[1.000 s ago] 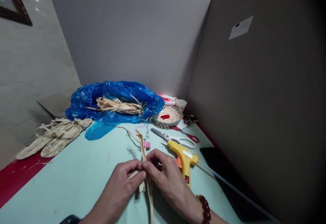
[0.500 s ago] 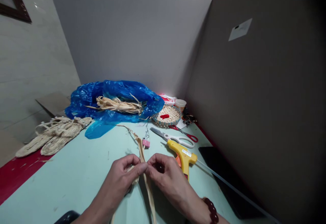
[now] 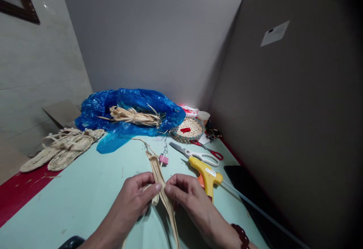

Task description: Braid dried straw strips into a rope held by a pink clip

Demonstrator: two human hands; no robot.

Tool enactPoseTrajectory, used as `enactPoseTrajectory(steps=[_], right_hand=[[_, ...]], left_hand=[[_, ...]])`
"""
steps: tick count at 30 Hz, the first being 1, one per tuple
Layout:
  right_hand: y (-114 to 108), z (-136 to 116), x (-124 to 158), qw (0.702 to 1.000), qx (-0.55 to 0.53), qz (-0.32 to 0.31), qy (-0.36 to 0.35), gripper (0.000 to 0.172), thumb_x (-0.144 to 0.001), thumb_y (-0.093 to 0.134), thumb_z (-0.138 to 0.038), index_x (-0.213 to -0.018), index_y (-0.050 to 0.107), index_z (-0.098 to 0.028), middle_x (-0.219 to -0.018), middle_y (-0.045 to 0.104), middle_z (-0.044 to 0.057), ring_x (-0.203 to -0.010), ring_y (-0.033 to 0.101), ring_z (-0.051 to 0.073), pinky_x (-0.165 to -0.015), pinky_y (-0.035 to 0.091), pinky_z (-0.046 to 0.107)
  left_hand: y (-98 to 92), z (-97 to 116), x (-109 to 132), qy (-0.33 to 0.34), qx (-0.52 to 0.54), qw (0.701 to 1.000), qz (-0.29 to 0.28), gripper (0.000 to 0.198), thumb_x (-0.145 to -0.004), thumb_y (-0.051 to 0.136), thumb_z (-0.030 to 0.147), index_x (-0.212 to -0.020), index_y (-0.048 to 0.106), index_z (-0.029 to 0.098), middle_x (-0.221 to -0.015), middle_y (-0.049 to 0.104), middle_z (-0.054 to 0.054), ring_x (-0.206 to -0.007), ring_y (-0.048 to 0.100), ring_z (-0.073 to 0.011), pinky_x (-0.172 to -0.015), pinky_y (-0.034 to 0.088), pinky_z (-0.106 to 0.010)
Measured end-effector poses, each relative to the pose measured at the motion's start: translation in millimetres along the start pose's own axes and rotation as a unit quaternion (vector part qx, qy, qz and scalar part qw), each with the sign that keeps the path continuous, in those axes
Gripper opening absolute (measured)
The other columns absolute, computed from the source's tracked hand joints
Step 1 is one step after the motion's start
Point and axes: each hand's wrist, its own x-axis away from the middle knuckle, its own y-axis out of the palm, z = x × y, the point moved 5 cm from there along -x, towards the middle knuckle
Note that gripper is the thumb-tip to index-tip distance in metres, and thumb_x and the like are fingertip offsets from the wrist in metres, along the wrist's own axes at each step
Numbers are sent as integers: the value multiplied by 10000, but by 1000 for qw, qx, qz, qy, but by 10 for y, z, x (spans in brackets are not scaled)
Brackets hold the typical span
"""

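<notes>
Between my hands stretches a pale, dry husk-like strip (image 3: 157,171), spread fairly wide, its lower end trailing toward me past the bottom of the view. My left hand (image 3: 138,196) pinches its left edge between thumb and forefinger; a small rolled pale piece (image 3: 155,200) shows below those fingers. At the opposite edge, the thumb and forefinger of my right hand (image 3: 184,192) grip the same strip. A pink binder clip (image 3: 163,160) lies just beyond the strip, beside a thin twisted strand (image 3: 141,140) that runs along the table.
Right of my hands lie a yellow glue gun (image 3: 208,175), white-handled scissors (image 3: 195,154) and red-handled scissors (image 3: 214,152). A woven basket (image 3: 195,137) and paper cup (image 3: 203,116) stand behind. A blue plastic bag (image 3: 96,109) holds a bundle of strips (image 3: 134,116). Woven sandals (image 3: 68,147) lie left.
My fingers have drawn slightly apart, and the strip between them has opened from a narrow fold into a wider, flatter band. The whole view has shifted a little.
</notes>
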Motion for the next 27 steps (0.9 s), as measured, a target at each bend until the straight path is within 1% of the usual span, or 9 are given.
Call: enactPoseTrajectory(steps=[3, 5, 8, 11, 14, 17, 20, 22, 27], right_hand=[[6, -22, 13, 1000, -25, 2, 5, 168, -825, 578, -265, -716, 561, -139, -632, 472, -29, -592, 402, 93, -565, 310, 208], [10, -12, 6, 1000, -19, 4, 1, 177, -828, 576, -271, -716, 559, -136, -631, 469, -28, -592, 397, 93, -562, 308, 210], [16, 38, -22, 1000, 10, 4, -3, 213, -826, 591, -319, -718, 556, -138, -625, 460, -28, -589, 394, 98, -545, 305, 215], [15, 74, -41, 999, 47, 15, -6, 255, -808, 619, -370, -721, 550, -141, -627, 462, -26, -588, 397, 102, -534, 305, 220], [11, 57, -31, 996, 83, 36, -15, 262, -811, 608, -380, -724, 551, -140, -622, 460, -25, -586, 390, 104, -529, 296, 224], [15, 36, -6, 993, 104, 53, -13, 260, -811, 598, -383, -722, 547, -145, -626, 455, -25, -591, 382, 107, -529, 289, 226], [25, 43, 5, 993, 102, 57, -2, 229, -804, 595, -353, -716, 535, -150, -629, 454, -25, -597, 379, 110, -535, 287, 227], [31, 47, 4, 995, 87, 54, -4, 207, -798, 592, -330, -712, 525, -154, -624, 443, -30, -595, 370, 108, -536, 280, 228], [32, 35, 4, 998, 38, 41, -7, 221, -791, 595, -342, -697, 502, -165, -629, 423, -39, -603, 370, 108, -554, 282, 227]], left_hand=[[12, -4, -9, -1, 4, 1000, -10, 303, -723, 661, 439, -739, 562, 154, -489, 359, 100, -412, 234, -46, -403, 146, -191], [13, 9, -8, 2, -1, 1000, -6, 301, -719, 662, 437, -740, 567, 152, -488, 357, 101, -411, 232, -45, -402, 149, -189], [6, 34, -4, 6, -24, 1000, 9, 308, -715, 656, 445, -714, 577, 147, -486, 358, 98, -408, 244, -45, -398, 162, -185], [6, 46, -4, 8, -52, 999, 12, 285, -737, 636, 423, -713, 596, 142, -506, 378, 89, -413, 274, -48, -399, 192, -180], [-1, 45, 5, 10, -61, 998, 21, 242, -753, 630, 384, -696, 593, 151, -511, 379, 88, -423, 288, -54, -400, 207, -178], [-7, 46, 22, 11, -64, 997, 31, 208, -739, 655, 349, -681, 609, 155, -502, 387, 89, -433, 296, -61, -402, 225, -177], [-2, 74, 25, 38, -56, 997, 27, 155, -715, 684, 301, -688, 649, 153, -563, 512, 54, -522, 426, -87, -496, 337, -174], [7, 84, 16, 50, -45, 998, 18, 119, -701, 693, 272, -704, 669, 155, -619, 587, 32, -608, 507, -116, -575, 387, -184], [9, 101, -7, 58, -57, 996, 38, 112, -685, 684, 270, -657, 660, 165, -635, 635, 12, -653, 562, -157, -642, 429, -218]])
